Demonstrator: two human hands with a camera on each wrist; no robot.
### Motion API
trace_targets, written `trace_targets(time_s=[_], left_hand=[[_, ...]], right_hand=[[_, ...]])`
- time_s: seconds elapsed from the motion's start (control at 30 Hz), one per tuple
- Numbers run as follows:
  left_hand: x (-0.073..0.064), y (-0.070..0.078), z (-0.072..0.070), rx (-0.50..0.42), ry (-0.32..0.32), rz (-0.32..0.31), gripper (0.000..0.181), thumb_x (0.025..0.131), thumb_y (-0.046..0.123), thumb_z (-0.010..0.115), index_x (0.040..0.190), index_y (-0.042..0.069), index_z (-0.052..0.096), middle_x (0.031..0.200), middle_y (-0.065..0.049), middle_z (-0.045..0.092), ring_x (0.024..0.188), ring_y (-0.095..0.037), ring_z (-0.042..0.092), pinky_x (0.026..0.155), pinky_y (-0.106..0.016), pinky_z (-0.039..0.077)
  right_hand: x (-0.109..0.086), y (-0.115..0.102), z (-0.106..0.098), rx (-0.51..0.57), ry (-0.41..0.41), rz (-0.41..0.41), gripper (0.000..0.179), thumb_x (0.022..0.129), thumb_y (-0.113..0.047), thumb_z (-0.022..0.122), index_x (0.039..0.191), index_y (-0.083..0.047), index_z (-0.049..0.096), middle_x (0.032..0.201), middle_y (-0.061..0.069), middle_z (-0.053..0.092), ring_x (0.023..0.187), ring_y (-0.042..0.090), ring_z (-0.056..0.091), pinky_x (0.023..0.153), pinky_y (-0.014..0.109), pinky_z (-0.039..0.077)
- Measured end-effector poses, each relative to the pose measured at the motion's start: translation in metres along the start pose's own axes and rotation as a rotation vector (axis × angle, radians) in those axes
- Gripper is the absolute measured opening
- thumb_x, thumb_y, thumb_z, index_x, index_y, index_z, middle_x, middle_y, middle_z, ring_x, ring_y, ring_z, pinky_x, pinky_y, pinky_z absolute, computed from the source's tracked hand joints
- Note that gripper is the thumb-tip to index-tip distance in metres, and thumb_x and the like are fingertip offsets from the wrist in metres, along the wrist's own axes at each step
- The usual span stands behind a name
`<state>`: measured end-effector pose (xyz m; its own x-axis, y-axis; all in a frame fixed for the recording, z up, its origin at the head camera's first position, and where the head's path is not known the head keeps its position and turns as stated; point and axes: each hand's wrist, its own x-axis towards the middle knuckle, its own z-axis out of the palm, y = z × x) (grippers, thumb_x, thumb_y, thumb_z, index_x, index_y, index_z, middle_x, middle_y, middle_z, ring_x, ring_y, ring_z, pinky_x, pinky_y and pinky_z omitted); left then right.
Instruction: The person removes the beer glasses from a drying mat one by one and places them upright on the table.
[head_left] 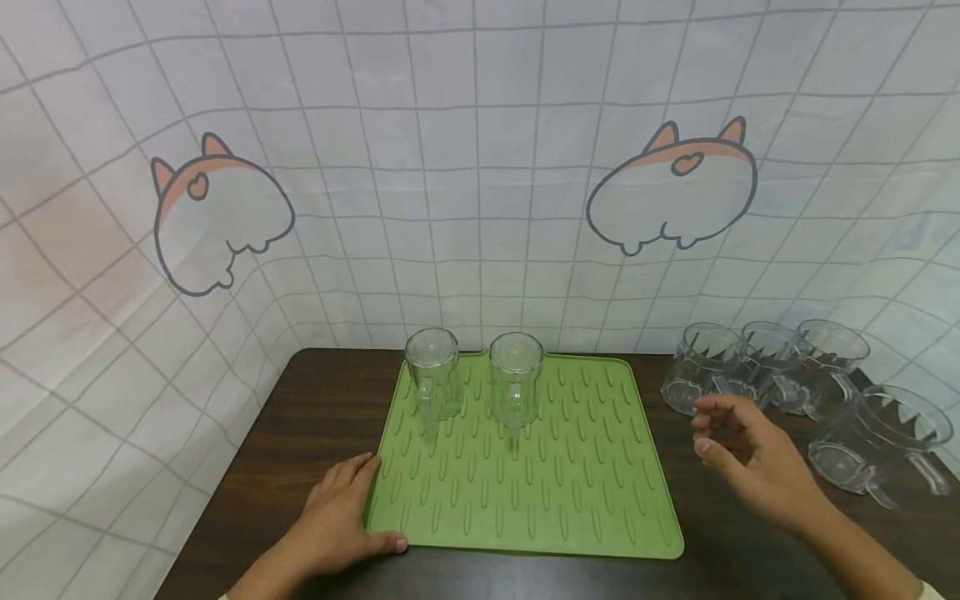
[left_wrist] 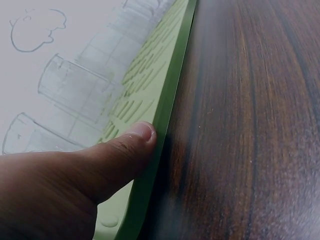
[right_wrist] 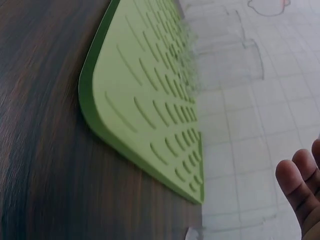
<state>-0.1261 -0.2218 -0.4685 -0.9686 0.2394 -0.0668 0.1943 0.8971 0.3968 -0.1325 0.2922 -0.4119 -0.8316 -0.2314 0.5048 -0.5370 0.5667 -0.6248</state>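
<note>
A green ridged drying mat (head_left: 525, 500) lies on the dark wooden table. My left hand (head_left: 333, 512) rests at its front left corner, fingers along the left side and thumb (left_wrist: 142, 134) on the front edge. Two clear glass mugs stand near the back of the mat: one at the left (head_left: 437, 375), the other nearer the middle (head_left: 516, 379). Their handles face me, and they look upside down. To the right of the mat, my right hand (head_left: 757, 467) hovers with loosely bent fingers and holds nothing. Clear mugs stand just beyond it, the nearest-left one (head_left: 693, 371) close behind its fingertips.
Several clear mugs, rims up, stand at the table's right side, including a larger-looking one (head_left: 873, 442) right of my hand. Behind the table hangs a white gridded cloth (head_left: 510, 208) with cartoon drawings. Bare wooden table (head_left: 300, 442) shows left of the mat.
</note>
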Motion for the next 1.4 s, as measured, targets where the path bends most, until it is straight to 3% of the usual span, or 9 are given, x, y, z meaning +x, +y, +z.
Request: trace_targets(time_s=[0.3, 0.87, 1.4], left_hand=[[0.000, -0.001, 0.000, -0.011, -0.005, -0.008, 0.125, 0.064, 0.075, 0.083, 0.154, 0.000, 0.040, 0.155, -0.021, 0.039, 0.140, -0.046, 0.036, 0.105, -0.070, 0.032], [0.002, -0.001, 0.001, -0.007, 0.001, -0.016, 0.124, 0.064, 0.076, 0.082, 0.154, 0.000, 0.041, 0.155, -0.020, 0.040, 0.141, -0.046, 0.036, 0.105, -0.070, 0.032], [0.002, 0.002, -0.001, 0.004, 0.002, -0.011, 0.126, 0.062, 0.075, 0.085, 0.153, -0.001, 0.041, 0.154, -0.021, 0.040, 0.140, -0.046, 0.037, 0.105, -0.070, 0.033]], right_hand=[[0.012, -0.002, 0.020, 0.021, -0.035, 0.001, 0.044, 0.093, 0.008, 0.067, 0.134, -0.001, 0.054, 0.111, 0.007, 0.062, 0.101, 0.005, 0.059, 0.084, 0.014, 0.049], [0.027, -0.003, 0.056, 0.101, -0.093, -0.075, 0.043, 0.092, 0.009, 0.068, 0.132, -0.001, 0.055, 0.115, 0.006, 0.062, 0.104, 0.015, 0.061, 0.081, 0.024, 0.055], [0.039, -0.013, 0.091, 0.206, -0.162, 0.078, 0.034, 0.099, -0.001, 0.066, 0.131, -0.001, 0.055, 0.120, 0.013, 0.062, 0.110, 0.025, 0.061, 0.088, 0.035, 0.056]])
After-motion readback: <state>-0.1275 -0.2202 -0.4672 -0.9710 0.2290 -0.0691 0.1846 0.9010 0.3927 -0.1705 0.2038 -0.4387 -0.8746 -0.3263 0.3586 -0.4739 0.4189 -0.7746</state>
